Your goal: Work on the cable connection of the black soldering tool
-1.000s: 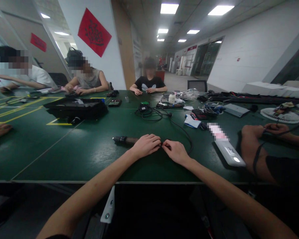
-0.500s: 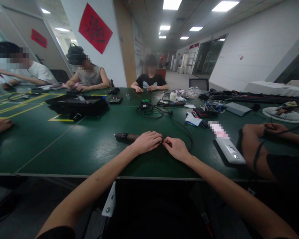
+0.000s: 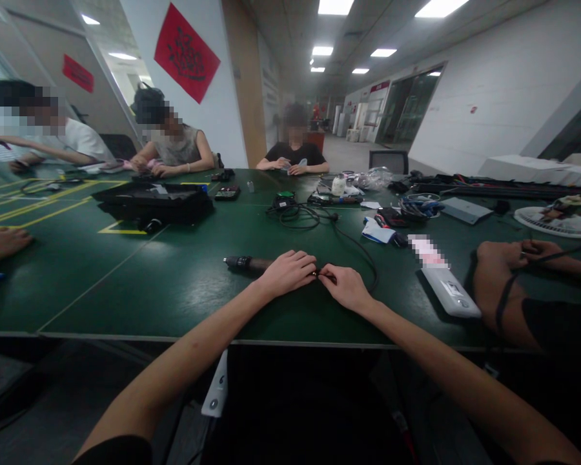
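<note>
A dark cylindrical tool (image 3: pixel 259 264), like an electric screwdriver, lies on the green table with its metal tip to the left. Over its right part my left hand (image 3: pixel 290 271) is wrapped, so that end is mostly hidden. Just right of it, my right hand (image 3: pixel 346 285) pinches at the tool's cable end with thumb and forefinger; the part between the fingertips is too small to make out. A black cable (image 3: pixel 363 248) curves from behind my right hand up to a coil on the table.
A black tray (image 3: pixel 157 201) stands at the left, and a white device (image 3: pixel 450 294) lies at the right. Cables, tools and a white fan part (image 3: pixel 554 221) sit farther back. People sit around the table; one person's arms (image 3: pixel 501 278) rest close on the right.
The view has shifted slightly. My hands keep nearly the same position on the tool. The person across the table has raised one hand a little.
</note>
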The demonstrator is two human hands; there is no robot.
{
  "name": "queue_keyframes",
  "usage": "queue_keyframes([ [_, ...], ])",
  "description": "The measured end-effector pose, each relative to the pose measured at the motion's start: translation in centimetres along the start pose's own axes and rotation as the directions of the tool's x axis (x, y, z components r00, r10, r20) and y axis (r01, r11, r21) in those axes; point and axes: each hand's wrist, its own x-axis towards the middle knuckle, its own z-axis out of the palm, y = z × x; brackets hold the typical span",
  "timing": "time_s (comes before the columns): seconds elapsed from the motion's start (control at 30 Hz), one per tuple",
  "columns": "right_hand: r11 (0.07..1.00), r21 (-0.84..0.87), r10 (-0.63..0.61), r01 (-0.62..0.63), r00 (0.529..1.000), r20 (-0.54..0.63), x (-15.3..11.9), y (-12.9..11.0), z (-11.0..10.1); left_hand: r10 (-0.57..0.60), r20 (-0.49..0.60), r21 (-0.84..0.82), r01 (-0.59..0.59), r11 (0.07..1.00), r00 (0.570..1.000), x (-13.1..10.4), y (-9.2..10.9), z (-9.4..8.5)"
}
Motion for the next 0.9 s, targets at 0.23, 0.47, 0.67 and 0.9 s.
queue_keyframes([
  [0.23, 0.999, 0.041, -0.032, 0.032, 0.999, 0.015, 0.0, 0.2, -0.2, -0.049, 0.081, -0.244, 0.067, 0.967, 0.996, 0.5, -0.5, -0.5],
  [0.47, 0.995, 0.087, -0.049, 0.047, 0.999, 0.016, 0.1, 0.4, 0.0, -0.083, 0.111, -0.261, 0.110, 0.959, 0.990, 1.0, -0.5, -0.4],
  [0.67, 0.995, -0.031, -0.094, 0.091, 0.990, -0.107, -0.2, -0.3, -0.5, -0.181, 0.110, -0.217, 0.202, 0.955, 0.977, 0.6, -2.6, 0.3],
  [0.9, 0.994, 0.020, -0.101, 0.106, 0.979, -0.179, 0.2, 0.8, -0.7, -0.693, 0.193, -0.022, 0.709, 0.704, 0.694, -5.9, -12.1, -0.9],
])
